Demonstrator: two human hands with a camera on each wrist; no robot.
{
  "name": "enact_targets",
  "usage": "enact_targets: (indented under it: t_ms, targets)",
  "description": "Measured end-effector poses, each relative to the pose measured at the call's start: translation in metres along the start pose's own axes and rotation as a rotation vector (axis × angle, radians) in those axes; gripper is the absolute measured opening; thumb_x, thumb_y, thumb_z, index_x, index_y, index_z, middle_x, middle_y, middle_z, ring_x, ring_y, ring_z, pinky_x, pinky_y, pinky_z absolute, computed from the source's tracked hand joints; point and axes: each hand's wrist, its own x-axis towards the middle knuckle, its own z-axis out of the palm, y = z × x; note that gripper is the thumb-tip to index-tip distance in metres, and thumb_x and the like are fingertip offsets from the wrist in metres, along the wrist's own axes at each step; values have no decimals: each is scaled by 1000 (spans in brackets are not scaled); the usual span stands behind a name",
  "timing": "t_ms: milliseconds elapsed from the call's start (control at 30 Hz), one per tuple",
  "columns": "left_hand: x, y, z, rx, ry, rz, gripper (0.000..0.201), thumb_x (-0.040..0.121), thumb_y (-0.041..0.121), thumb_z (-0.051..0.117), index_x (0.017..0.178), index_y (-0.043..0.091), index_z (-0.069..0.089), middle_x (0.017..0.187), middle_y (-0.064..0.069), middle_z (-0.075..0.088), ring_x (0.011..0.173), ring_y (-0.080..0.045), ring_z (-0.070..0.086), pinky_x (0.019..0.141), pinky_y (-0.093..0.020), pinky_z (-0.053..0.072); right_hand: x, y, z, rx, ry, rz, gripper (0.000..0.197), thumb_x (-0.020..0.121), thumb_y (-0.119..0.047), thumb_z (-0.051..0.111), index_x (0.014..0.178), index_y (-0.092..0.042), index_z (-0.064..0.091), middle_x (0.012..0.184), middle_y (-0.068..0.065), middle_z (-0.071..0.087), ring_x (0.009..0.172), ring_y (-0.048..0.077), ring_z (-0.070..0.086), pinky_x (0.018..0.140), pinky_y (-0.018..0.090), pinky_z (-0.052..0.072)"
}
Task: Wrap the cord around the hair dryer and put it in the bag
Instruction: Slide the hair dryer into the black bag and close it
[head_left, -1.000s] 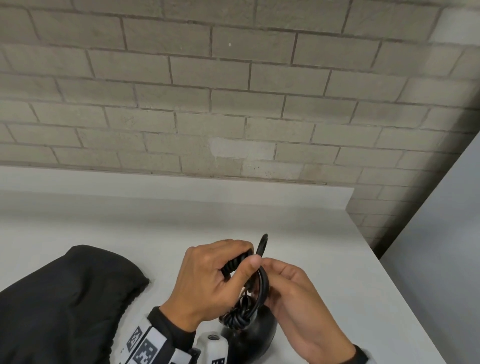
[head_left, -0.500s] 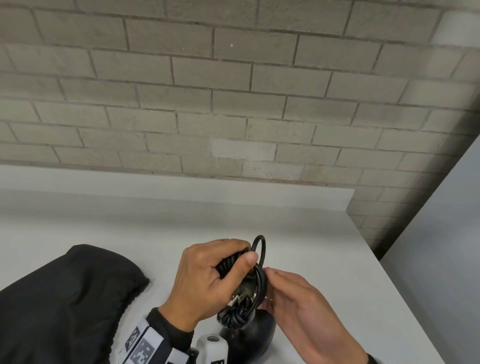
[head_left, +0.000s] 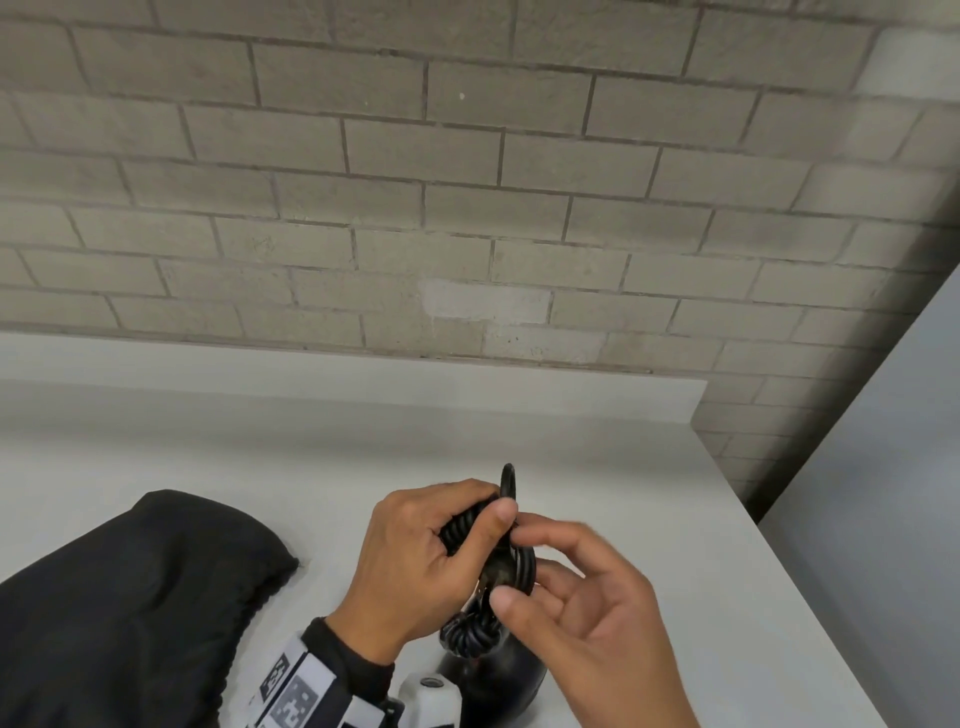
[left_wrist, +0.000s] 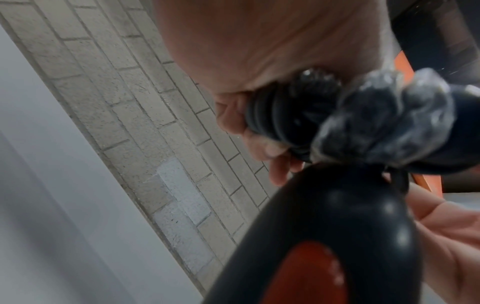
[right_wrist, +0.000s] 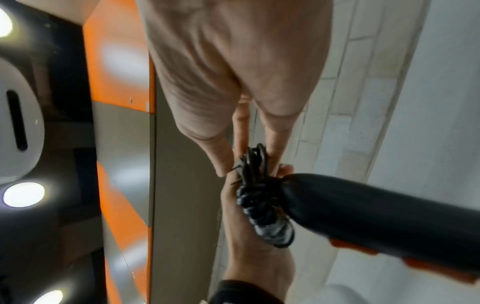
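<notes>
Left hand (head_left: 415, 561) grips the coiled cord (head_left: 470, 631) bundled on the hair dryer (head_left: 498, 680); right hand (head_left: 597, 613) pinches a cord loop beside it. Both held above the white counter (head_left: 623, 493), black bag (head_left: 130, 597) lying to the left.

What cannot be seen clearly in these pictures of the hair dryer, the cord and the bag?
- Hair dryer: head view, bottom edge cuts off its body; left hand covers the handle.
- Cord end and plug: hidden between both hands.
- Right hand: motion-blurred.
- Bag: opening not visible, cut by the left edge.
</notes>
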Motion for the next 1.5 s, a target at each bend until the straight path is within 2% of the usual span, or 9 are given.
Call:
enact_targets:
  t_ms: [167,367,633,800,933,1100,1300,1400,1500]
  targets:
    - [-1,3,1,-19,24,-13,32,96,48,55,80,26,72,60,22,57,53,-4,56,53,-15,40,-2,5,-3,-128,-46,-100,40,57,-7,80,94,-21,76,116,1,67,104,30,70,84,29,57]
    - [-1,3,4,66,27,-1,37,96,53,53,80,28,73,61,15,63,54,-5,58,50,-21,45,1,9,1,-230,76,-154,34,56,0,82,78,-24,74,104,2,72,87,28,74,75,26,59]
    - [-3,0,2,54,38,-75,39,91,63,54,78,29,69,59,10,62,52,-12,57,49,-33,46,-4,-2,5,-758,171,-377,17,75,-44,66,92,-43,62,119,-24,64,105,-2,63,82,1,42]
    - [-4,0,1,23,5,-127,35,91,63,53,84,32,67,60,7,62,49,-13,52,50,-24,40,0,-16,2,-349,221,-255,43,66,-64,73,94,-32,68,93,-2,76,90,14,73,82,21,56]
    - [-2,5,0,34,-43,-125,32,93,60,49,117,44,63,63,11,60,56,-13,56,56,-26,46,10,-23,-5,-132,197,-183,53,61,-66,78,87,-20,69,87,15,75,82,28,75,74,32,61]
    - [-2,9,2,43,-113,-55,27,99,49,49,88,33,69,65,21,56,60,-7,55,56,-20,40,20,-35,-11,-109,186,-121,56,58,-67,79,80,-18,69,82,17,73,71,38,73,62,33,61]
    - [0,11,-3,25,-132,49,40,96,60,47,84,29,68,64,13,57,57,-8,53,51,-32,44,35,-48,-16,-49,207,-28,52,67,-60,76,80,-10,66,81,14,72,63,37,72,55,30,58]
    - [3,16,-8,0,-173,75,41,84,66,61,83,25,68,65,13,56,52,2,48,49,-16,39,41,-43,-18,33,239,74,37,84,-41,63,84,-4,64,78,11,72,58,29,71,52,28,57]
    - [3,17,-10,34,-195,89,29,80,52,75,80,24,69,65,13,58,51,5,45,50,-11,36,45,-38,-16,125,267,180,30,89,-33,57,87,-4,64,77,9,70,56,24,69,52,27,56]
